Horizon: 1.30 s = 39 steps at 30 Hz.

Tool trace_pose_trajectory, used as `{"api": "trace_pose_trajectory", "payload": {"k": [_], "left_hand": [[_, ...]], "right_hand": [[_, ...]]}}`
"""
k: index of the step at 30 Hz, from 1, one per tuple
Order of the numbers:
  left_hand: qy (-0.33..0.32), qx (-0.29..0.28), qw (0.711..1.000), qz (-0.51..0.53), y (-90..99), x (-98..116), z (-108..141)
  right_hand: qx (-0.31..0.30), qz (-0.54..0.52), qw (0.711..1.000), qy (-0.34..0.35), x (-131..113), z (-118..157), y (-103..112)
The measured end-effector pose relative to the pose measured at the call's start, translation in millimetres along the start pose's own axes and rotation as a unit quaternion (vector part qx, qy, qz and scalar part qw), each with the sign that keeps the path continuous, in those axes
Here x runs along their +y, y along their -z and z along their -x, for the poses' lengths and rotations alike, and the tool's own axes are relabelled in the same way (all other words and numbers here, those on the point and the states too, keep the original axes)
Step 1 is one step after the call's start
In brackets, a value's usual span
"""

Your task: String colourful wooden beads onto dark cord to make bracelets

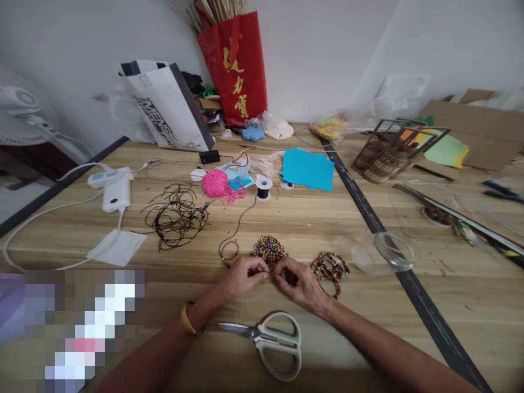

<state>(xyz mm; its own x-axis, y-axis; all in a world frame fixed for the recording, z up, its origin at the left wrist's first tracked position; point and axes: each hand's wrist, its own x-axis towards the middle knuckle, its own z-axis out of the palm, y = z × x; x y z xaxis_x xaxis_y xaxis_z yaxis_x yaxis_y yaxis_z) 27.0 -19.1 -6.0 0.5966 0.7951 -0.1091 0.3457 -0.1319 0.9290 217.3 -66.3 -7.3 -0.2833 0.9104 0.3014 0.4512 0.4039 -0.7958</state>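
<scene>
My left hand (246, 275) and my right hand (298, 281) meet fingertip to fingertip just in front of a pile of multicoloured beads (269, 250). Each hand pinches a thin dark cord (272, 271), of which only a short piece shows between them. Black cord (230, 250) loops left of the bead pile and runs up to a white spool (263, 188). Strung bead loops (331, 268) lie right of my right hand. Scissors (268, 341) with pale handles rest below my hands, blades pointing left.
A tangle of black cords (177, 217) lies at the left, near a white power bank (116, 192). Pink yarn (215, 183) and blue paper sheets (308, 169) sit farther back. Clear round lids (393, 250) are at the right; paper bags (241, 71) stand behind.
</scene>
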Motion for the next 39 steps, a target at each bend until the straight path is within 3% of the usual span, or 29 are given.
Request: {"api": "trace_pose_trajectory", "payload": {"k": [7,22,29,39], "left_hand": [[0.010,0.008,0.998,-0.068,-2.2,7.4,3.2],[0.005,-0.003,0.998,-0.067,0.8,10.5,1.6],[0.005,-0.004,0.997,-0.081,1.5,6.6,-0.1],[0.010,0.013,0.998,-0.066,-0.2,11.6,1.6]], "right_hand": [[-0.038,0.018,0.999,0.032,3.2,-1.5,-1.7],[-0.025,-0.006,1.000,0.006,4.1,-3.1,-1.6],[-0.045,-0.007,0.998,0.041,3.5,-5.1,1.8],[-0.060,-0.008,0.997,0.038,-1.5,-5.6,4.5]]}}
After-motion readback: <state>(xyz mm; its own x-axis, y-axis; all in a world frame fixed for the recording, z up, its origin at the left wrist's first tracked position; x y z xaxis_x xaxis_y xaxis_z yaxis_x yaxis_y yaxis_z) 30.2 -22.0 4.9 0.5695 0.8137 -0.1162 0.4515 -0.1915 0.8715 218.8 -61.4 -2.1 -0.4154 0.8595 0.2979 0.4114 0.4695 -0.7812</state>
